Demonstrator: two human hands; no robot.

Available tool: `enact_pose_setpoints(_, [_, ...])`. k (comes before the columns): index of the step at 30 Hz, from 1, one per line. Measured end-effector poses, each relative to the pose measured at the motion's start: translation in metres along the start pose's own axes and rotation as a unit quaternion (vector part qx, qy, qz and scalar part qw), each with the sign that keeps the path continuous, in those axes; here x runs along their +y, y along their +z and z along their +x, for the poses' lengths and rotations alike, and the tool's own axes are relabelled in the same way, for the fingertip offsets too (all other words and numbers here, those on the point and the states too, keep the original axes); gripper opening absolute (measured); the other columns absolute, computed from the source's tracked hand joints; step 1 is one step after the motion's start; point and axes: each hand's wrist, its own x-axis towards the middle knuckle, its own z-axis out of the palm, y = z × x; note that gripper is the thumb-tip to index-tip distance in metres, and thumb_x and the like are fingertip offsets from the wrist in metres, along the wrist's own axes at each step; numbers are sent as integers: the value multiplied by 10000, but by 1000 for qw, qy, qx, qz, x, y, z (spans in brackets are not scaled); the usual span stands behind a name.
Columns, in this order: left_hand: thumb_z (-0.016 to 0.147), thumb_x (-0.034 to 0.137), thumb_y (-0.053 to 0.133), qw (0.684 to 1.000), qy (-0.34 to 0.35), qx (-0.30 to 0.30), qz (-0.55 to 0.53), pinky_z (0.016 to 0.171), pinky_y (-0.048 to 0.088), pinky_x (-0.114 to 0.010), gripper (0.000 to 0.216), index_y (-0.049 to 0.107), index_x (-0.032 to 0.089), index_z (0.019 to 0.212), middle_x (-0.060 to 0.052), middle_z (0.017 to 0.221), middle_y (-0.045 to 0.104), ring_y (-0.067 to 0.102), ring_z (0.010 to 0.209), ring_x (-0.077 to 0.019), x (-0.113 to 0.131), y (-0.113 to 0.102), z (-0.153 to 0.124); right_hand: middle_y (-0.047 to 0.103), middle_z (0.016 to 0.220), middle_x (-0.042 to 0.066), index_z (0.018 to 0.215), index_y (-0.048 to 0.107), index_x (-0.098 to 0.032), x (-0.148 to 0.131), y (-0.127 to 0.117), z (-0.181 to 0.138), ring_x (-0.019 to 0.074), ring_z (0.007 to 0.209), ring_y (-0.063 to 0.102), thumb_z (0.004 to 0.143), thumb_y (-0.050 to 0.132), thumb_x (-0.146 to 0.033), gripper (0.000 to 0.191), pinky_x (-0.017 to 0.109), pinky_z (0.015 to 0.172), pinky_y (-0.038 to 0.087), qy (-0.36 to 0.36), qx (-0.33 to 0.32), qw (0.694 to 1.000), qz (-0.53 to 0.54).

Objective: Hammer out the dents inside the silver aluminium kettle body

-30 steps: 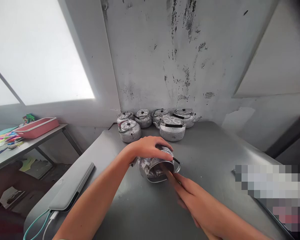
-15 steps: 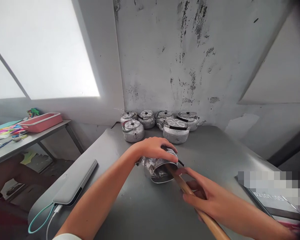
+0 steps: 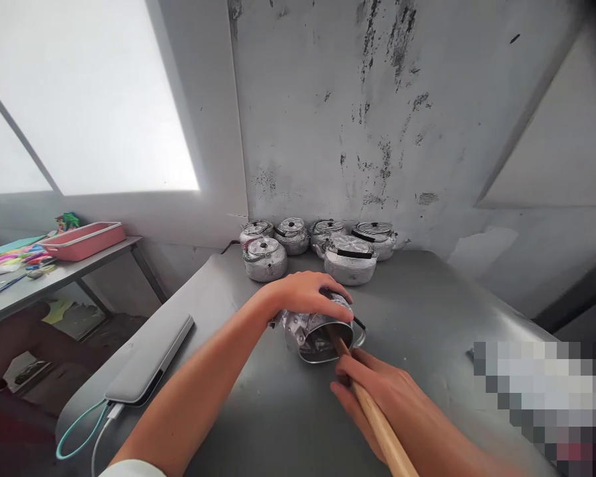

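A dented metal kettle (image 3: 298,331) lies tipped on the table, its open mouth turned toward me. Over its upper side rests my left hand (image 3: 310,296), thumb and fingers curved around the body and gripping it. My right hand (image 3: 372,394) is closed around a wooden stick (image 3: 380,427). The far end of the stick reaches inside the kettle mouth, where its tip is hidden. Part of the kettle's handle shows at the right of the opening.
Several metal kettles (image 3: 350,265) with lids stand at the back of the grey table (image 3: 288,424), near the stained wall. A power bank (image 3: 149,361) with cables lies at left. A pink basket (image 3: 84,240) sits on another table. A blurred-out object is at right.
My right hand has slid forward along the stick, nearer the kettle mouth, and the stick stands at a steeper angle. My left hand stays on the kettle.
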Motion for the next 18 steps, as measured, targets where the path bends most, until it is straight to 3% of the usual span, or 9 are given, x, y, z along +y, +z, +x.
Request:
enact_pose_setpoints(3, [768,681,609,1000,0,2,8,1057,399,-330,554,670,369,1222,43,1374,564,527,1244,-262,0,0,0,653,912,67,1002,589,-238,-2,2,-1,220,710,656,990,373,-231,216,332,638,492,-19,18,999,-21])
enact_pose_setpoints(6, [765,682,611,1000,2,2,10,1050,405,-335,551,674,368,1213,38,1368,567,536,1230,-268,0,0,1,672,1010,96,1307,486,-232,4,12,-6,236,826,697,974,363,-169,360,333,690,542,-41,63,997,4])
enact_pose_setpoints(8, [766,675,617,1000,4,2,6,1049,404,-331,548,678,360,1210,33,1363,571,541,1224,-267,0,0,1,677,1034,101,1399,416,-227,10,18,-9,228,851,708,970,365,-154,438,321,710,565,-58,85,994,22])
enact_pose_setpoints(12, [765,660,631,1000,-1,3,-2,1041,410,-322,539,683,352,1204,33,1370,567,537,1226,-261,1,0,1,669,1108,111,1474,336,-239,18,20,-11,214,908,710,985,376,-175,494,319,785,582,-63,107,991,49])
enact_pose_setpoints(18, [762,653,632,1000,-1,3,0,1054,399,-322,540,684,346,1204,33,1368,569,531,1237,-266,0,1,2,663,1056,120,1502,355,-233,18,14,-10,226,872,695,995,355,-188,509,348,784,596,-62,74,994,50])
